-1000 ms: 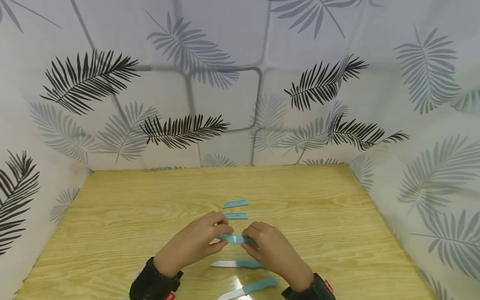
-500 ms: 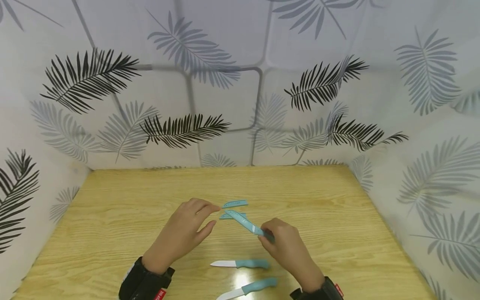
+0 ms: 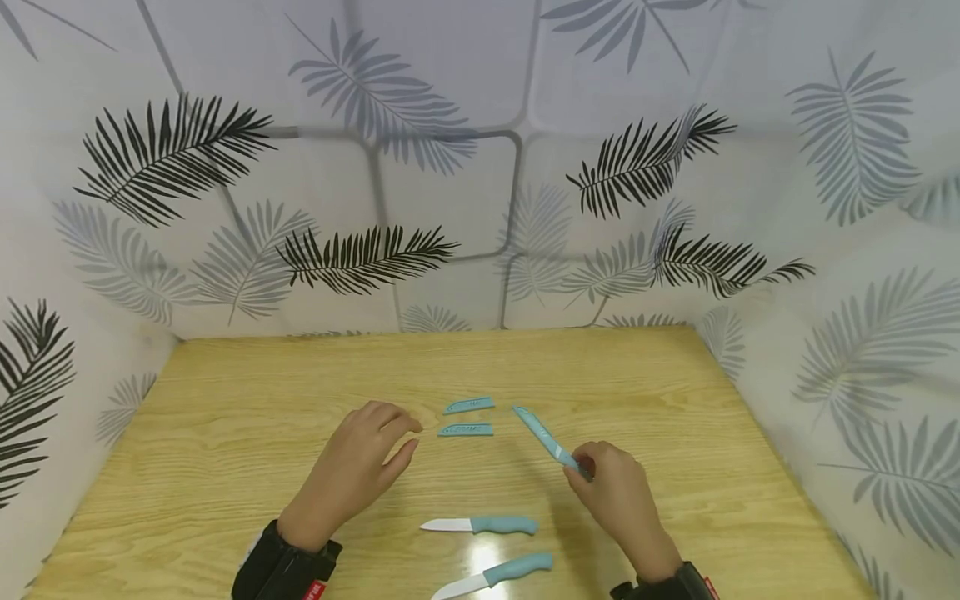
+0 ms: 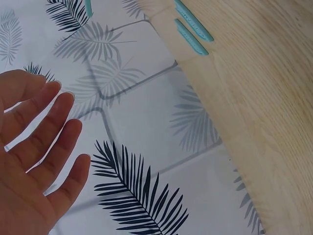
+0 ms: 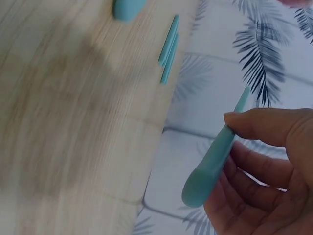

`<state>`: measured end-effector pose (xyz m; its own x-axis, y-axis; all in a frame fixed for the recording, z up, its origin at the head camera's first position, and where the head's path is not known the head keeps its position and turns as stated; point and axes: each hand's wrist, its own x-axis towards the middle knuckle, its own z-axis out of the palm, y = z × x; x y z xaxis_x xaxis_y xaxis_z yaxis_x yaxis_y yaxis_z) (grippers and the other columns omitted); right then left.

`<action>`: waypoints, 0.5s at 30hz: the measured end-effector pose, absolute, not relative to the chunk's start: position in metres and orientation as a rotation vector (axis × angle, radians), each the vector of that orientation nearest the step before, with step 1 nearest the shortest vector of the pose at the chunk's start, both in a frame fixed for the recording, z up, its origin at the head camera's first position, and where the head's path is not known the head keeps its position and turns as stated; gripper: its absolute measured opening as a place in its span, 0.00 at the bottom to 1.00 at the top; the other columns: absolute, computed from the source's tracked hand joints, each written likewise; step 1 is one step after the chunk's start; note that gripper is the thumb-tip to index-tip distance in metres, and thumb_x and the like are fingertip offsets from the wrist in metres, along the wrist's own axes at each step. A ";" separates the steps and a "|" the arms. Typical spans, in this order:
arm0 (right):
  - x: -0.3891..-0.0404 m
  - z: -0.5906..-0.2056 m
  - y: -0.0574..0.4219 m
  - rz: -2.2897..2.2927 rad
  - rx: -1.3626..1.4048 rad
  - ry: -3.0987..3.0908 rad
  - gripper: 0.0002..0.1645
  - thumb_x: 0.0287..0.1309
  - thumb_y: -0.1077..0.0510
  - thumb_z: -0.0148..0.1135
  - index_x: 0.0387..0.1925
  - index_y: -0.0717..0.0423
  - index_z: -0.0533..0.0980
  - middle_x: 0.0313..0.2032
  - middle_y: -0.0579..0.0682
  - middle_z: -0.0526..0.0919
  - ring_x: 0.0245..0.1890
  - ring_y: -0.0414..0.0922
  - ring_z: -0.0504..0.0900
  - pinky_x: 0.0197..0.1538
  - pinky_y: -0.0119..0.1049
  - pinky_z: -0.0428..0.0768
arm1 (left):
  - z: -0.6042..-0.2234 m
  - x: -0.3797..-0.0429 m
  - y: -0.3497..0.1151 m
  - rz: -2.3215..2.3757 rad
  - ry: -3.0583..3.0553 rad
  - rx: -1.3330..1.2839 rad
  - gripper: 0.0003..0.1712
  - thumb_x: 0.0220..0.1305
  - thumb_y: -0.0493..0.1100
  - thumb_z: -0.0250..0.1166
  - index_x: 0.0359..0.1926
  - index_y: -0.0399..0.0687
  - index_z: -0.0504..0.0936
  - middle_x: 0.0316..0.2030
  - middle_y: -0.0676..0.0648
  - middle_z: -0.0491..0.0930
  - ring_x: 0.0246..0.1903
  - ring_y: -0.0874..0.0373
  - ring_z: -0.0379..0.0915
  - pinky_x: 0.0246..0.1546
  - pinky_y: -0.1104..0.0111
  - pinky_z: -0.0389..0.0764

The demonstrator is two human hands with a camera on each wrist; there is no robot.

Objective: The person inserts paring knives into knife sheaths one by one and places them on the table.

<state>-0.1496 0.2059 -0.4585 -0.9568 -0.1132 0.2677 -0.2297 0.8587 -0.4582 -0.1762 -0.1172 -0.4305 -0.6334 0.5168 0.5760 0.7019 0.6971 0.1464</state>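
My right hand [image 3: 617, 490] pinches a sheathed paring knife [image 3: 542, 433] by its light blue handle, thumb on one side. The blue sheath covers the blade and points away to the upper left, above the table; the right wrist view shows the rounded handle end [image 5: 198, 188] sticking out below the thumb. My left hand [image 3: 348, 467] holds nothing, its fingers loosely bent over the table. Two blue blade sheaths [image 3: 465, 430] lie side by side just beyond its fingertips. Nearer me lie two bare paring knives, one level [image 3: 504, 525] and one slanted [image 3: 517, 569], white blades leftward.
The wooden table [image 3: 262, 400] ends at the back against a white cloth [image 3: 450, 192] printed with leaves, which also hangs along both sides. Both wrists wear black straps [image 3: 285, 562].
My left hand has let go of the sheathed knife and moved back left. My right hand has carried the knife to the right, swinging its tip up and away.
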 end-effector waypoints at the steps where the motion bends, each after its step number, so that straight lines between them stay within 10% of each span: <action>1: -0.149 -0.459 0.211 0.741 0.221 -2.804 0.09 0.46 0.62 0.69 0.30 0.63 0.80 0.25 0.48 0.80 0.22 0.37 0.76 0.24 0.28 0.77 | -0.431 -0.176 -0.117 -0.500 -2.403 -0.933 0.10 0.54 0.41 0.68 0.39 0.48 0.81 0.38 0.51 0.77 0.42 0.56 0.71 0.38 0.63 0.75; 15: -0.132 -0.470 0.257 0.785 -0.105 -2.903 0.11 0.48 0.63 0.66 0.28 0.70 0.78 0.22 0.51 0.79 0.19 0.40 0.76 0.21 0.31 0.76 | -0.437 -0.176 -0.110 -0.510 -2.428 -0.931 0.08 0.56 0.40 0.67 0.38 0.48 0.82 0.37 0.52 0.77 0.41 0.57 0.71 0.39 0.63 0.75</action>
